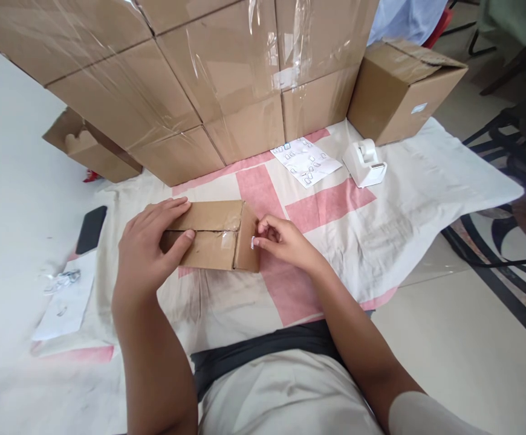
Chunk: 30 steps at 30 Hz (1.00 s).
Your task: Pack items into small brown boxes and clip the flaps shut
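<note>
The small cardboard box (pixel 211 251) lies on the cloth-covered tabletop (pixel 227 305), right in front of you. Its top flaps nearly meet along a dark seam, which widens towards your left, and a shiny patch, probably clear tape, crosses it near the right end.

Your left hand (pixel 147 248) is spread over the left end, thumb on top by the seam and fingers reaching towards the far edge; it steadies the box rather than gripping it. Your right hand (pixel 283 241) is half curled at the right end face, thumb at a small label (pixel 253 242). You look to be placing or smoothing that label, though I cannot tell whether you pinch it or only press. Work there calls for a steady left hand and light, even pressure from the right thumb.

Beyond the box lie a sheet with small outlined marks (pixel 306 162) and a white tape dispenser (pixel 365 166). Behind them stands a wall of stacked, film-wrapped boxes (pixel 227 66), with a larger box (pixel 383 93) beside it on your right and an open box (pixel 109 160) on your left. Nearer on that side are a dark flat object (pixel 91 229) and a white paper (pixel 66 311).
</note>
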### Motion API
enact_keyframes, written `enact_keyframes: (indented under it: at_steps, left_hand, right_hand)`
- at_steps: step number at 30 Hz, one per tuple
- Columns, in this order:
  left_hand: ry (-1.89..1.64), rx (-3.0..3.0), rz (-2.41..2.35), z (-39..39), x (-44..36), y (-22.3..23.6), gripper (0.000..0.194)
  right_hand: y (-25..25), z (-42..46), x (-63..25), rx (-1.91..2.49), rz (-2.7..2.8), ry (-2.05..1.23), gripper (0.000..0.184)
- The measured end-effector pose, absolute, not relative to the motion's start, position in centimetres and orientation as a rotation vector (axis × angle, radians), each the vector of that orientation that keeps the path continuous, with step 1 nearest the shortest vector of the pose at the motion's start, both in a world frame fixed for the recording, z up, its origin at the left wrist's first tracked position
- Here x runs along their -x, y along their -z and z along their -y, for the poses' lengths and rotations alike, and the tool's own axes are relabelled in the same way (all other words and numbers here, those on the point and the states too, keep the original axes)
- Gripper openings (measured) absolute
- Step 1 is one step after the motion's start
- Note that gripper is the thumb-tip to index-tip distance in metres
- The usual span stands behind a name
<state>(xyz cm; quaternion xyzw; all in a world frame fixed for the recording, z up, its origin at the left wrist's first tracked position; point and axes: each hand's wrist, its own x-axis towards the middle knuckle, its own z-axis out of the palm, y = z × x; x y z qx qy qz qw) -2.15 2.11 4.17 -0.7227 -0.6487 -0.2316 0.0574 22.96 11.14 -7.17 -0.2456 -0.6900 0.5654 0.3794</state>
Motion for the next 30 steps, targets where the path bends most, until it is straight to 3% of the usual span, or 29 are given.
enact_keyframes:
  at_steps: [7,13,30]
  left_hand:
    - [0.694,2.189,1.968,-2.13,2.05,-4.18,0.041]
    - [0.684,2.184,1.965,-2.13,2.03,-4.16,0.041]
    - [0.677,2.146,1.998,-2.12,2.02,-4.05,0.042]
  right_hand:
    - [7.65,-11.04,-22.69,0.614,1.740,-1.330,0.019]
    - [7.40,-10.86,-22.73,0.654,1.751,-1.218,0.041]
    - [8.08,-10.81,-22.37,0.723,1.759,-1.084,0.038]
